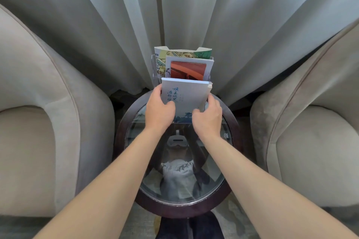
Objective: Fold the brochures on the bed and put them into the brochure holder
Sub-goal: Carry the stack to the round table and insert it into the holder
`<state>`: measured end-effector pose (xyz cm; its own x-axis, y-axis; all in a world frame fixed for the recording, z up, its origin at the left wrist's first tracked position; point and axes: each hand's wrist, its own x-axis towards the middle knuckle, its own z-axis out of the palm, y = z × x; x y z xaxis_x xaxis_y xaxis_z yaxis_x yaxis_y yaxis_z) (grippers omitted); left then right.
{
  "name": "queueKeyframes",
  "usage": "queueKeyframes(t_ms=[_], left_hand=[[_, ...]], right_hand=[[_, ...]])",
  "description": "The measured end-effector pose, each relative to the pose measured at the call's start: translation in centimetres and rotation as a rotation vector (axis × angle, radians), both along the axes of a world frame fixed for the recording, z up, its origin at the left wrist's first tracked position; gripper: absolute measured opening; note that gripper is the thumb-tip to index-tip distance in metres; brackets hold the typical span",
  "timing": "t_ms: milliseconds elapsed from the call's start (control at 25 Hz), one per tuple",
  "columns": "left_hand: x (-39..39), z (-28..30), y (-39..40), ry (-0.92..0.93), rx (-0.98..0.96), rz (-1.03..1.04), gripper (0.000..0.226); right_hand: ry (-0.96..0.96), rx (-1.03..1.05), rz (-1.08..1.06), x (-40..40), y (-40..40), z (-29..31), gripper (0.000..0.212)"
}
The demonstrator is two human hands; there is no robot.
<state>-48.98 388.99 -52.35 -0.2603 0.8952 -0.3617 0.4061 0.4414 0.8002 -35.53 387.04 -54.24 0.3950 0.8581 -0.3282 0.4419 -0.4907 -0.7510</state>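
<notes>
A folded pale brochure (186, 99) printed with blue characters is gripped at its lower corners by both hands: the left hand (159, 109) is curled round its left edge, with the thumb on the front face, and the right hand (207, 118) is curled round its right edge. It is held upright at the near side of the clear brochure holder (154, 68), which stands at the far edge of a round glass-topped table (232, 122) between two beige armchairs (48, 122), in front of grey curtains (116, 15).

Two brochures are already seated farther back: a red-pictured brochure (188, 71) and, behind it, an illustrated brochure (182, 53).

The insertion step appears to be in hand, judged near its end. For the next move, the brochure probably needs to be lowered squarely into the front pocket; whether its bottom edge is already inside cannot be told.
</notes>
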Motion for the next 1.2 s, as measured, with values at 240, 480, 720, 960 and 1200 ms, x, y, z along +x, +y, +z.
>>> queueKeyframes(t_ms=[240,480,720,960,1200], left_hand=[[0.3,0.3,0.2,-0.048,-0.062,0.082,0.043],[1.3,0.3,0.2,-0.039,-0.077,0.059,0.051],[1.7,-0.1,0.1,0.028,-0.031,0.028,0.070],[2.0,0.1,0.0,-0.016,-0.049,0.059,0.061],[0.8,1.0,0.8,0.054,-0.057,0.043,0.035]], right_hand=[[0.037,0.041,-0.022,0.0,0.1,0.5,0.059],[0.036,0.027,-0.023,0.0,0.2,0.3,0.057],[0.048,0.003,0.000,0.2,0.2,0.5,0.066],[0.083,-0.006,-0.024,0.2,0.6,0.6,0.075],[0.037,0.008,0.025,0.1,0.7,1.4,0.072]])
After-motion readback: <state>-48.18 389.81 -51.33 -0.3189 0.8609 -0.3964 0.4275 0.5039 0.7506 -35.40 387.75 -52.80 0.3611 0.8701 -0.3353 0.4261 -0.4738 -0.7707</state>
